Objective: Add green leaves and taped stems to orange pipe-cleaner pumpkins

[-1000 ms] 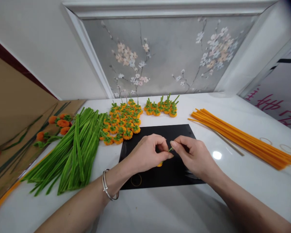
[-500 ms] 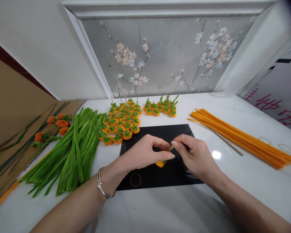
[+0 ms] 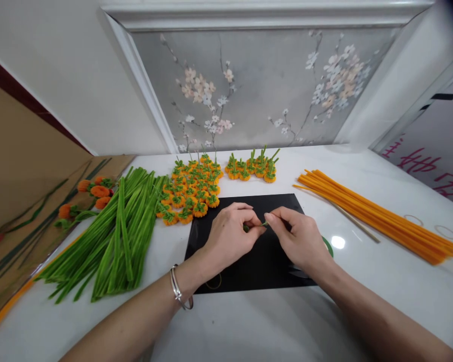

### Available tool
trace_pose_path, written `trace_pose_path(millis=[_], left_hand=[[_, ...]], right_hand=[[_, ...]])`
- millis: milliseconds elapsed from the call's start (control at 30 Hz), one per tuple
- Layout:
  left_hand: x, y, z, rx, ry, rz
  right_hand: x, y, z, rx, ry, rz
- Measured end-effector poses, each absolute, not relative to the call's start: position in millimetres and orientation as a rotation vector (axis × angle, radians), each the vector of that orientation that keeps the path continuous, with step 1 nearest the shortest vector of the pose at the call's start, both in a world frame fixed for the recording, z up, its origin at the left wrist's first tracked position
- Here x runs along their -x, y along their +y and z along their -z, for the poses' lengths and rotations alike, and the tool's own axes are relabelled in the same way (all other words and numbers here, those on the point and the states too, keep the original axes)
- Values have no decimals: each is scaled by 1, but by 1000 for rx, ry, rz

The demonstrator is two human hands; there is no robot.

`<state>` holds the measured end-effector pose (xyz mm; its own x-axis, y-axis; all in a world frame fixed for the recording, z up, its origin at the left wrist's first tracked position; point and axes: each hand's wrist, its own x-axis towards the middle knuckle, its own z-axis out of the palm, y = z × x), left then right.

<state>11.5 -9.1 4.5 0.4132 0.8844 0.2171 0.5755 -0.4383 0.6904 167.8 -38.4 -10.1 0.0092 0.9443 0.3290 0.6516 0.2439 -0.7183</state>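
Above the black mat (image 3: pixel 249 271) my two hands meet. My left hand (image 3: pixel 234 232), with a silver bracelet at the wrist, has its fingers curled round a small pipe cleaner flower; the orange head is hidden, and only a bit of green shows between thumb and fingers. A short green stem (image 3: pixel 265 223) spans the gap between the hands. My right hand (image 3: pixel 296 239) pinches that stem's end between thumb and forefinger. Partly under the right hand, dark blades (image 3: pixel 300 274), perhaps scissors, lie on the mat. The curved green edge of something (image 3: pixel 327 246) shows behind that hand.
Green pipe cleaners (image 3: pixel 117 236) lie in a heap at left, orange ones (image 3: pixel 373 216) at right beside a thin stick (image 3: pixel 358 224). Orange flowers with green tops stand in a big cluster (image 3: pixel 191 188) and a smaller group (image 3: pixel 252 168). Fluffy orange flowers (image 3: pixel 100 191) lie far left.
My left hand has closed in, covering the orange flower head that showed below its fingers. Its wrist has shifted right. The right hand still pinches the stem; a green edge now shows behind it.
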Motion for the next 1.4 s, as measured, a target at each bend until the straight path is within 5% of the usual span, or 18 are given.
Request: trace_pose_path(millis=[667, 1100, 1400], left_hand=[[-4, 17, -3, -1020, 747, -489], [-13, 10, 7, -1647, 1082, -760], [1, 20, -8, -1237, 894, -552]], right_hand=[[-172, -27, 6, 1314, -1697, -590], [-164, -17, 15, 1536, -1651, -540], [-171, -9, 19, 1360, -1655, -794]])
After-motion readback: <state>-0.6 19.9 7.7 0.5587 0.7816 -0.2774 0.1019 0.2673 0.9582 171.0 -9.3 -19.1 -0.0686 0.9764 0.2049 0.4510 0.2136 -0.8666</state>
